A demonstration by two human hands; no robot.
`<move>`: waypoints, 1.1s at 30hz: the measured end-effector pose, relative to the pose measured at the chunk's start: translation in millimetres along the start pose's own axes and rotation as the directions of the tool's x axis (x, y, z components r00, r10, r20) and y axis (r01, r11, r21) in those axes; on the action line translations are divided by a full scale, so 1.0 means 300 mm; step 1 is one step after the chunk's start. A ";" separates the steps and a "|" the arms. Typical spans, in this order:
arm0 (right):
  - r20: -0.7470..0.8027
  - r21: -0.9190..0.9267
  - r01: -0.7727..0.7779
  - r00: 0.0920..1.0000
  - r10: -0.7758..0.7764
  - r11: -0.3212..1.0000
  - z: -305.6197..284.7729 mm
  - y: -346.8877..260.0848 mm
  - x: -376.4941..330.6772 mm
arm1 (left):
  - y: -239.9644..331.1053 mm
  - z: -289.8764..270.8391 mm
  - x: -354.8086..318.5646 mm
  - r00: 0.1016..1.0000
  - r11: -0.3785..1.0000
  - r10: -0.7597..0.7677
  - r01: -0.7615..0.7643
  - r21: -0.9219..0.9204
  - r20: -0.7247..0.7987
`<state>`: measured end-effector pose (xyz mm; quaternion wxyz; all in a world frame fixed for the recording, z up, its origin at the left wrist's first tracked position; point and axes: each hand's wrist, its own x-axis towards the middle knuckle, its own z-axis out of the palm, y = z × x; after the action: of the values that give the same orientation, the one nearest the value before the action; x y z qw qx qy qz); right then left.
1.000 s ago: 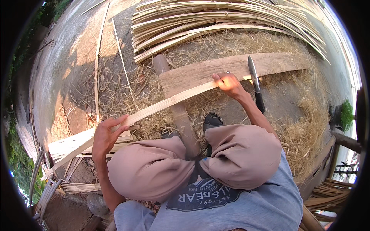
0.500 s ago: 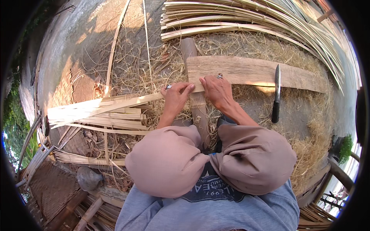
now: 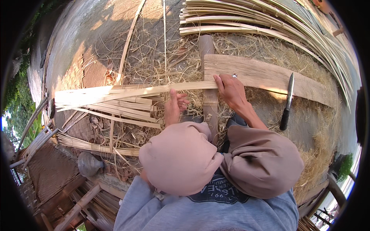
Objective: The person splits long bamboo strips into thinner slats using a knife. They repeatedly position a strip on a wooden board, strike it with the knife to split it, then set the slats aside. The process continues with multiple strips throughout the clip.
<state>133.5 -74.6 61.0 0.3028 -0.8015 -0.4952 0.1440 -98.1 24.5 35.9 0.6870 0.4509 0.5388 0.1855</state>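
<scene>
I sit with knees drawn up over straw-covered ground. My right hand [image 3: 230, 89] grips the end of a long pale bamboo strip [image 3: 154, 90] that runs leftward onto a pile of flat strips [image 3: 104, 102]. Just below that strip, my left hand [image 3: 174, 107] hovers with fingers apart and holds nothing. A round bamboo pole [image 3: 206, 50] lies lengthwise between my hands. A wide wooden plank [image 3: 269, 77] lies just right of my right hand.
A dark-handled knife [image 3: 287, 103] rests at the plank's front edge on the right. Many long bamboo strips [image 3: 269, 19] are stacked at the top. A grey round jug [image 3: 89, 164] sits lower left, beside woven mat [image 3: 83, 75] and wooden poles.
The strip slid left onto the pile over the second. My left hand moved from its far left end to the middle, then let go. My right hand came left with the strip's end.
</scene>
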 end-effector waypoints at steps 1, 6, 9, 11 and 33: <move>0.021 0.017 0.028 0.999 -0.028 0.999 0.024 -0.016 0.003 | -0.022 0.009 -0.013 1.000 0.996 0.025 -0.025 -0.085 0.000; 0.059 0.072 0.024 0.998 -0.028 0.997 0.050 -0.026 -0.020 | -0.091 0.036 0.029 0.978 0.974 0.161 -0.135 -0.180 0.136; 0.088 -0.004 -0.029 0.996 0.029 1.000 0.024 0.011 -0.042 | -0.086 0.051 -0.002 0.969 0.991 0.125 -0.111 -0.074 0.212; 0.091 0.020 0.015 0.996 -0.017 1.000 0.055 0.008 -0.056 | -0.145 0.002 -0.030 0.966 0.998 0.007 0.008 -0.060 0.258; 0.452 0.476 -0.169 0.889 -0.075 0.863 0.170 0.003 -0.185 | -0.137 -0.544 -0.106 0.991 0.905 -0.132 0.121 -0.408 0.000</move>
<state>81.2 -106.5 17.1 0.3726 -0.6502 -0.4771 0.4592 -266.9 47.9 18.6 0.7689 0.2596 0.5257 0.2548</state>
